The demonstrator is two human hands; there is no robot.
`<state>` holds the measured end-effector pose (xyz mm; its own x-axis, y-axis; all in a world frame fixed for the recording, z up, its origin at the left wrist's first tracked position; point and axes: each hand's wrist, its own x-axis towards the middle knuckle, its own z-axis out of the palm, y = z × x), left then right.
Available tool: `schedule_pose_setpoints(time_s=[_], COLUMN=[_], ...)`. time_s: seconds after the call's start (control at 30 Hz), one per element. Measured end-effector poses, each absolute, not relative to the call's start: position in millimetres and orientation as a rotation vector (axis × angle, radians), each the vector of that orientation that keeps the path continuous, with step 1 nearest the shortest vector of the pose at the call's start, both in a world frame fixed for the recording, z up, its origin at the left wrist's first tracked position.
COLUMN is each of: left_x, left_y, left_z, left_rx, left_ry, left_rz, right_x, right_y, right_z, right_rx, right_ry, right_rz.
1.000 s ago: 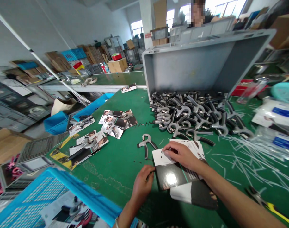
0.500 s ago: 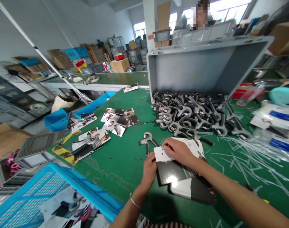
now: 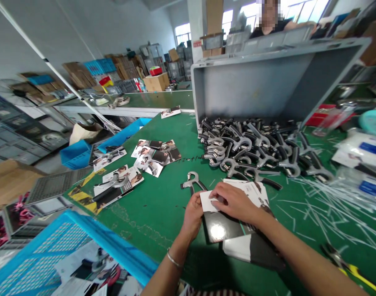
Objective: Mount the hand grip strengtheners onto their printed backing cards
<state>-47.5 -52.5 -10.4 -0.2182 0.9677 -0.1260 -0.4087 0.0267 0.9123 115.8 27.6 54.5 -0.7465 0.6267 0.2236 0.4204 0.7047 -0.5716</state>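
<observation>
My right hand (image 3: pixel 234 202) lies on top of a stack of printed backing cards (image 3: pixel 229 224) on the green table, fingers curled and pressing the white top edge of the uppermost card. At the stack's left edge my left hand (image 3: pixel 192 214) pinches that card. A single grey hand gripper (image 3: pixel 191 181) lies on the table just beyond my left hand, not touched. Behind it a large pile of grey and black hand grippers (image 3: pixel 252 148) spills from a tipped grey crate (image 3: pixel 252 86).
Carded grippers and loose cards (image 3: pixel 120 185) lie on the left of the table. A blue basket (image 3: pixel 52 259) with packed items sits at the near left. White plastic ties (image 3: pixel 323 205) are strewn to the right, beside plastic bags (image 3: pixel 360 156). Another person stands behind the crate.
My left hand has slid up along the left edge of the card stack to the top card's white end. My right hand has stayed on the stack.
</observation>
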Motion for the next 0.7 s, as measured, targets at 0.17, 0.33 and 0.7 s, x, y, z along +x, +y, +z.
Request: schedule_pose_setpoints(time_s=[0.17, 0.33, 0.7], left_x=[-67.4, -81.6, -36.2], left_y=[-57.3, -27.9, -84.7], left_z=[-0.4, 29.7, 46.7], left_rx=[0.733, 1.155, 0.909], left_ry=[1.137, 1.357, 1.336], left_rz=[1.445, 1.193, 0.992], right_x=[114.5, 118.3, 195.0], right_y=[35.1, 25.8, 114.6], right_z=[49.5, 58.7, 66.9], right_rx=[-0.796, -0.805, -1.397], right_ry=[-2.362, -2.145, -2.296], right_rz=[0.895, 1.057, 0.242])
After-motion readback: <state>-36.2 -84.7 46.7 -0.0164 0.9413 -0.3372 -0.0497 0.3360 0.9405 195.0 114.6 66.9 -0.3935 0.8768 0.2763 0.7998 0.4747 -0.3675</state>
